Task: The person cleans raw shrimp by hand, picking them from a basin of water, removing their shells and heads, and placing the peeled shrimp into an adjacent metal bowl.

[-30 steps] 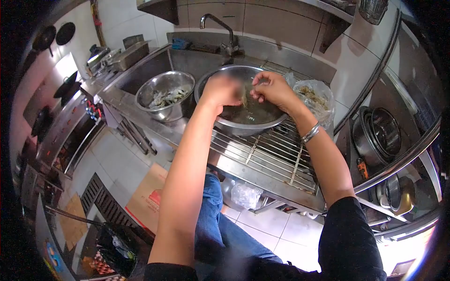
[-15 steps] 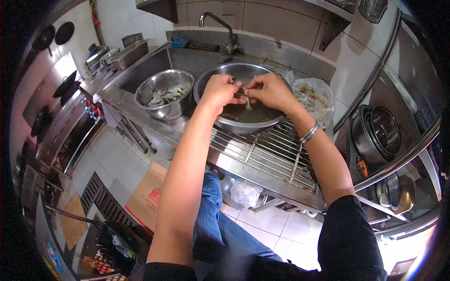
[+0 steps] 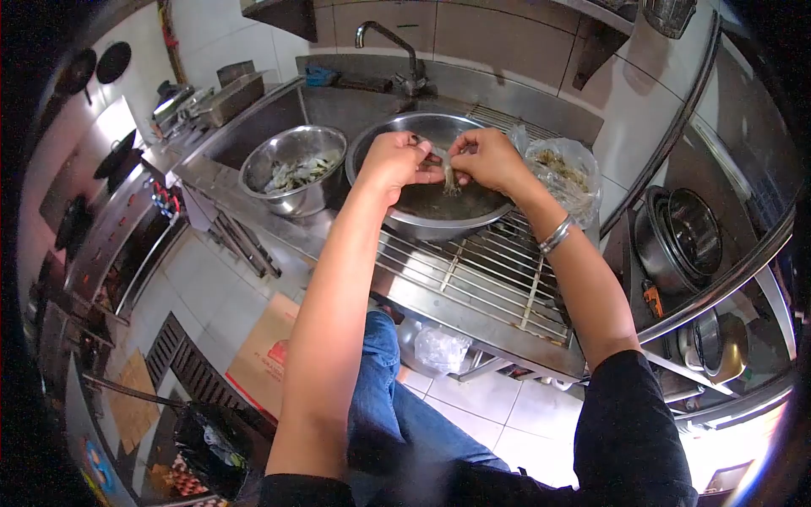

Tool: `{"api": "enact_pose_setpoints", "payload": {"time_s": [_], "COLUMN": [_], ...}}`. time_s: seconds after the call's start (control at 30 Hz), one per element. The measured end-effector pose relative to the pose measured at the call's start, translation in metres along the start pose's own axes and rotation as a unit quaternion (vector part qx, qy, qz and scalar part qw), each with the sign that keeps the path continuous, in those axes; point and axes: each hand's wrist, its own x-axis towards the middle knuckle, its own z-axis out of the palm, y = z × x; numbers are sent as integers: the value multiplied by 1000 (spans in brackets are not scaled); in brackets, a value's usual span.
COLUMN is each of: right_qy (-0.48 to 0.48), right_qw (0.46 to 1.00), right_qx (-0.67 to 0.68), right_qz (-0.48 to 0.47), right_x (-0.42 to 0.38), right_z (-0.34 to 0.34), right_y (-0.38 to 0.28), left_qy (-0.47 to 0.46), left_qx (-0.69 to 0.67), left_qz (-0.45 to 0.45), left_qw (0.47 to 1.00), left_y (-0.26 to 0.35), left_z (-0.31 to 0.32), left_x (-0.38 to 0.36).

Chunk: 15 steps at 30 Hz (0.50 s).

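Over a large steel bowl [image 3: 448, 230] holding murky liquid, my two hands meet around a shrimp [image 3: 450, 175]. My left hand [image 3: 400, 163] grips it from the left with thumb and fingers. At its other side my right hand [image 3: 488, 159] pinches it, fingers curled. The pale, thin strands of the shrimp hang down between the hands. To the left stands a smaller steel bowl [image 3: 291, 203] with several greyish shrimp [image 3: 300, 172] in it. Right of the large bowl lies a clear plastic bag [image 3: 583, 196] with brownish shrimp or shells inside.
A tap [image 3: 390, 34] rises behind the large bowl, beside a sink basin [image 3: 253, 127]. A metal rack [image 3: 473, 279] lies along the front of the counter. Stacked steel pots [image 3: 667, 241] fill a shelf on the right. A cardboard sheet [image 3: 263, 351] is on the floor.
My hands have moved slightly apart. The shrimp now hangs more upright and shows more plainly between them. The bowls and bag remain in place.
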Motion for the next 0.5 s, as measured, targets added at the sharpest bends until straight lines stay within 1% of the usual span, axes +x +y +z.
{"api": "enact_pose_setpoints", "payload": {"time_s": [0.1,0.13,0.17,0.2,0.27,0.3,0.37,0.4,0.47,0.5], "right_qy": [-9,-23,-37,-37,-69,-69,-121,-120,-100,-99], "right_qw": [1000,999,996,996,971,971,989,989,994,994], "right_qx": [-1,28,56,57,203,203,72,72,-35,-35], "right_qz": [28,39,50,50,106,106,49,50,11,11], "right_x": [1,3,5,6,7,6,3,2,1,3], "right_z": [-1,0,0,0,0,-1,-1,0,1,2], "right_y": [4,5,6,6,6,4,-1,-1,0,3], "left_qy": [39,58,59,63,66,65,63,53,43,59], "left_qx": [-17,-19,-19,-22,-24,-33,-40,-40,-39,-3], "left_qz": [7,15,14,14,14,12,9,2,-5,-1], "left_qw": [999,998,998,998,997,997,997,998,998,998], "left_y": [3,3,3,3,2,1,0,1,2,5], "left_z": [1,1,1,1,1,1,0,0,0,1], "left_x": [-2,-3,-3,-3,-1,-1,0,-1,-2,-5]}}
